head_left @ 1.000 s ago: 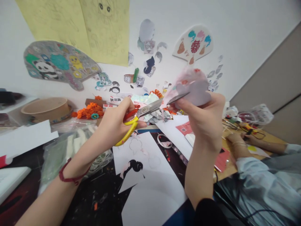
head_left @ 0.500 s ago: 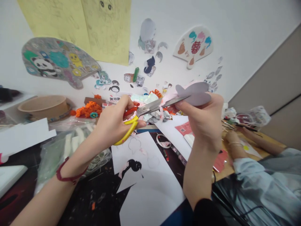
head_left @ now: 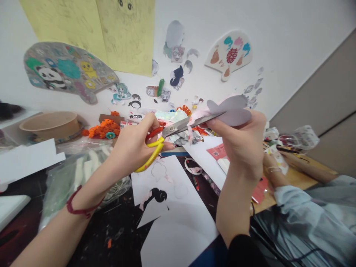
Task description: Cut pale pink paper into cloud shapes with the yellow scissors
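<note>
My left hand (head_left: 136,142) is closed around the red and yellow handles of a pair of scissors (head_left: 171,129), whose blades point right. Between thumb and fingers, my right hand (head_left: 240,137) pinches a grey paper cutout (head_left: 235,110) with rounded lobes. The blade tips lie against the cutout's lower left edge, by my right thumb. A pale pink strip of paper hangs at the blades. Below my hands lies a white sheet (head_left: 180,222) with faint flower outlines and a black-haired figure.
A clear bag (head_left: 63,185) with white pieces lies left, a round brown box (head_left: 51,124) behind it. Orange flowers (head_left: 104,129) and paper scraps line the wall. At right, another person's hands (head_left: 274,167) hold a small card over a wooden table.
The cutout in my right hand has tilted slightly, and the scissor blades look a little more closed. The other person's hand has lifted a card from the table.
</note>
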A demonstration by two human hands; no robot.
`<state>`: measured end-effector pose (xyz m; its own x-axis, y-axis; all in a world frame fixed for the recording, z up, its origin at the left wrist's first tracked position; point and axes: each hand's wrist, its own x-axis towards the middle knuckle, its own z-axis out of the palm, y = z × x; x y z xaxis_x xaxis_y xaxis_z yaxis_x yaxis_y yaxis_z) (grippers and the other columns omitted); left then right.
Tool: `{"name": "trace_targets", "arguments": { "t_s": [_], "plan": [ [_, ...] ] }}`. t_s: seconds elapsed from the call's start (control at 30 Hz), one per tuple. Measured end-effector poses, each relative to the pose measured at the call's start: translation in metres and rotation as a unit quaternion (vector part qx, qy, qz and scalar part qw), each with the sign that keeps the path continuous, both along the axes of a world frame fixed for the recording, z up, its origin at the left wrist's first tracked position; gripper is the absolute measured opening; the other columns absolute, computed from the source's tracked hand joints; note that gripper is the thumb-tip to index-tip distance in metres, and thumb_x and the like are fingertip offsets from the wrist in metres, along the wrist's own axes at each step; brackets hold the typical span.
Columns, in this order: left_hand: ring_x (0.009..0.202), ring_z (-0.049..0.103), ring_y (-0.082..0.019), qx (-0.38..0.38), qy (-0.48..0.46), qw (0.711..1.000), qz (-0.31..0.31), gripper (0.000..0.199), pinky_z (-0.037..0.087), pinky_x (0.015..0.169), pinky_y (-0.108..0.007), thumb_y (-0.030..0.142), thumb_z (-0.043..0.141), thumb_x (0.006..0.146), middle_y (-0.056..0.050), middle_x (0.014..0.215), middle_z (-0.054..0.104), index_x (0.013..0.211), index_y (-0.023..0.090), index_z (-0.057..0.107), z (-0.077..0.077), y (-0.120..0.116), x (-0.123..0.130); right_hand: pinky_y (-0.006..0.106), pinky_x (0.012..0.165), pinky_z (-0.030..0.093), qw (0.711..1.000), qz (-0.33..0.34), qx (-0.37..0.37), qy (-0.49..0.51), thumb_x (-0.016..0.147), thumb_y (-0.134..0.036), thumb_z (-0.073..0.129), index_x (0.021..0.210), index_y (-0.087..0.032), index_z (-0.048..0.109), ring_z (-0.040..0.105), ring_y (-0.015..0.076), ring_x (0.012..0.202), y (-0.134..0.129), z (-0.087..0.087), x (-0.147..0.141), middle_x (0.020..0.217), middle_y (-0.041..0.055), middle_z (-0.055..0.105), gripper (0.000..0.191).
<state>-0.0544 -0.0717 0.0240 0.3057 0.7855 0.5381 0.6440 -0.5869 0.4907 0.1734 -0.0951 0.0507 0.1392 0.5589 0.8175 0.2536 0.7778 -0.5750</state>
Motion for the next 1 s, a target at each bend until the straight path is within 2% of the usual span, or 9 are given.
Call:
{"name": "trace_targets", "arguments": {
  "t_s": [0.23,0.5,0.67,0.83,1.0],
  "plan": [
    [0.057,0.042,-0.011,-0.006,-0.003,1.0,-0.007,0.044,0.033,0.055,-0.024,0.052,0.07,0.075,0.007,0.064,0.048,0.083,0.023,0.038,0.0,0.001,0.001,0.028,0.058,0.051,1.0,0.016,0.022,-0.007,0.072,-0.017,0.08,0.061,-0.02,0.065,0.054,0.0105,0.059,-0.001,0.001,0.0,0.06,-0.0035,0.056,0.019],
    [0.055,0.037,-0.01,-0.007,0.002,1.0,-0.015,0.044,0.03,0.053,-0.024,0.051,0.069,0.077,0.008,0.059,0.043,0.082,0.024,0.036,0.001,0.0,0.001,0.033,0.067,0.057,1.0,-0.009,0.017,-0.017,0.071,-0.023,0.082,0.061,-0.022,0.062,0.058,0.0138,0.066,0.0,-0.001,0.003,0.06,-0.0032,0.051,0.023],
    [0.055,0.036,-0.01,0.0,0.008,1.0,-0.011,0.043,0.03,0.053,-0.024,0.049,0.07,0.076,0.007,0.06,0.044,0.081,0.023,0.035,0.003,-0.001,0.001,0.034,0.063,0.056,0.999,-0.021,0.017,-0.038,0.074,-0.025,0.08,0.066,-0.022,0.064,0.06,0.0159,0.069,-0.001,-0.001,0.004,0.063,-0.0015,0.052,0.018],
    [0.053,0.035,-0.01,-0.001,0.018,1.0,-0.011,0.043,0.03,0.052,-0.024,0.052,0.066,0.078,0.008,0.058,0.043,0.081,0.024,0.033,0.003,-0.002,0.001,0.031,0.061,0.055,1.0,0.001,0.015,-0.019,0.071,-0.016,0.08,0.065,-0.022,0.067,0.061,0.014,0.066,-0.005,0.002,0.002,0.064,-0.0026,0.059,0.015],
    [0.054,0.038,-0.011,0.003,0.027,1.0,-0.011,0.043,0.031,0.052,-0.025,0.055,0.063,0.078,0.007,0.059,0.044,0.081,0.024,0.034,0.004,-0.003,0.0,0.032,0.06,0.057,0.999,0.033,-0.022,0.007,0.072,-0.008,0.077,0.066,-0.02,0.073,0.068,0.0164,0.064,-0.012,0.004,-0.001,0.066,-0.0007,0.07,0.014]
  ]
}}
